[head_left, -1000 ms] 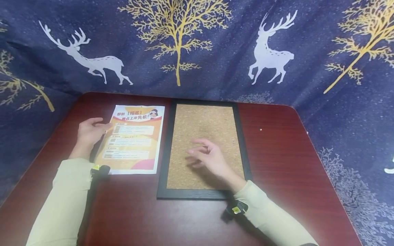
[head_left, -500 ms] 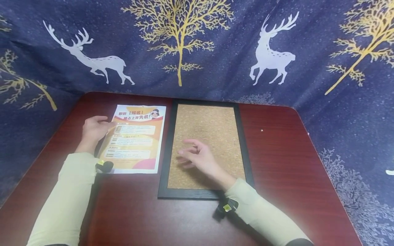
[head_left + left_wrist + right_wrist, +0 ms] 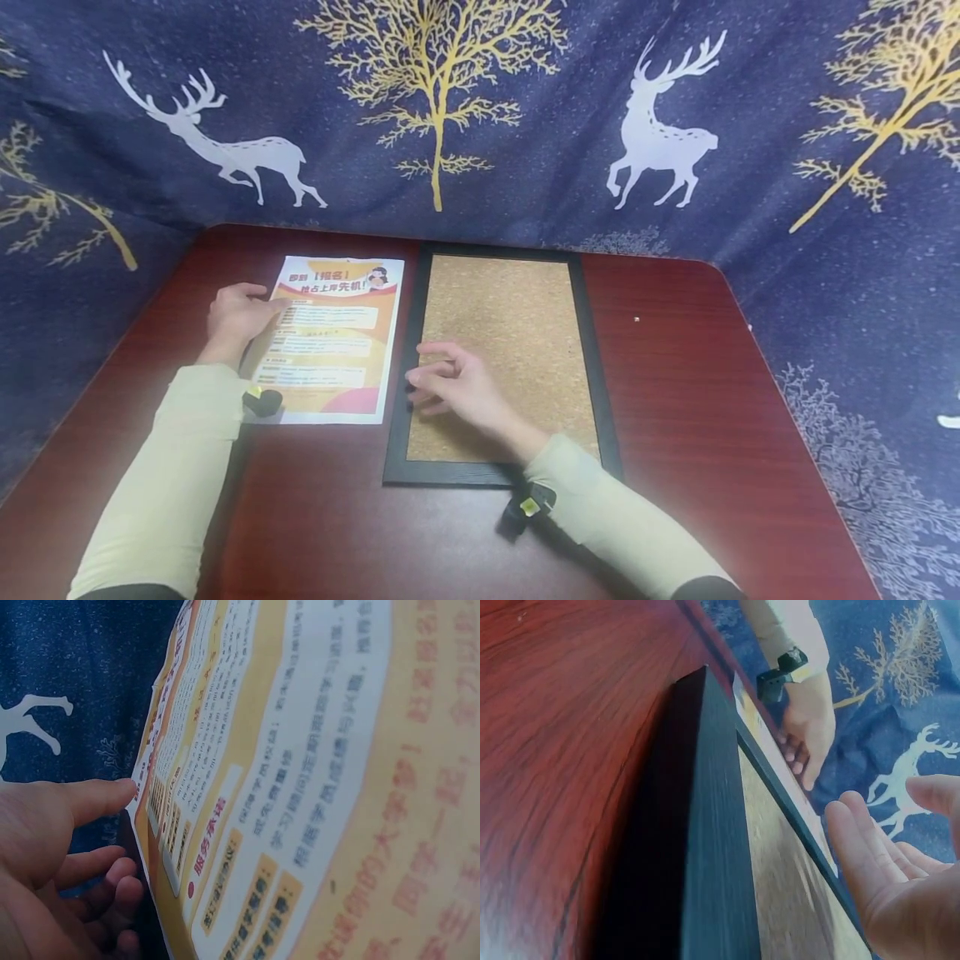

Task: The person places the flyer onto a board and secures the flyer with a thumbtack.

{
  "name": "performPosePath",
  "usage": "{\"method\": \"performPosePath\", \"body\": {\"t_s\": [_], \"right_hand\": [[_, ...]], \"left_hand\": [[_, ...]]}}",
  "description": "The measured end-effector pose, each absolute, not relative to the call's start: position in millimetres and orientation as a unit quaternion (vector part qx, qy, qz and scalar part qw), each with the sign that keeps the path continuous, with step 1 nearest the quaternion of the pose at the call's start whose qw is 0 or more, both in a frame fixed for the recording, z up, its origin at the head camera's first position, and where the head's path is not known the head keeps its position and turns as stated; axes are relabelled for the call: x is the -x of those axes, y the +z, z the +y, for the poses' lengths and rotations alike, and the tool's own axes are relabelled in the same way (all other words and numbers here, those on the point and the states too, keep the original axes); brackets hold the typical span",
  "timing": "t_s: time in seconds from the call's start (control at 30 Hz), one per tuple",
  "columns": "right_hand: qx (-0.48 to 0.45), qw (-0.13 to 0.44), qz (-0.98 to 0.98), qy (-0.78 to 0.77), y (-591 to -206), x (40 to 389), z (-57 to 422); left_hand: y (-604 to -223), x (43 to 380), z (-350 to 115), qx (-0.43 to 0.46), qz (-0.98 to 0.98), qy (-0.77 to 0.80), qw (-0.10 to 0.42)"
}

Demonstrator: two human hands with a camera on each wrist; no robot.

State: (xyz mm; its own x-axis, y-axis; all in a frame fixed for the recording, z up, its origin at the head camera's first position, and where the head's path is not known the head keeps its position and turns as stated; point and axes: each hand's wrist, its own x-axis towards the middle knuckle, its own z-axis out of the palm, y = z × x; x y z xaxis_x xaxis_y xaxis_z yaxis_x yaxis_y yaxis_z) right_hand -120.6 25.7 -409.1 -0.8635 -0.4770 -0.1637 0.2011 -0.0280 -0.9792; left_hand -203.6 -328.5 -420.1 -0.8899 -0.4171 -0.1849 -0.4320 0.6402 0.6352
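An orange and white printed poster lies on the left part of the table. My left hand is at its left edge. In the left wrist view the thumb points at the paper's edge, and the other fingers hang loosely bent beside it. To the right lies a cork board with a black frame. My right hand hovers over the board's left side with relaxed, slightly spread fingers and nothing between them, as the right wrist view also shows.
A tiny pale object lies on the dark red table right of the board. Behind the table hangs a blue curtain with white deer and golden trees. The board's frame stands slightly raised above the tabletop.
My right hand has moved left across the cork board towards the poster. The left hand has shifted slightly right, closer over the poster's edge. Poster and board stay in place.
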Motion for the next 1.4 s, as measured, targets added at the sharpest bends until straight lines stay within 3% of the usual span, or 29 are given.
{"method": "performPosePath", "body": {"t_s": [1.4], "right_hand": [[0.068, 0.289, 0.623, -0.723, -417.8, 124.1, -4.2]], "left_hand": [[-423.4, 205.0, -326.6, 0.228, 0.916, 0.330, 0.015]]}}
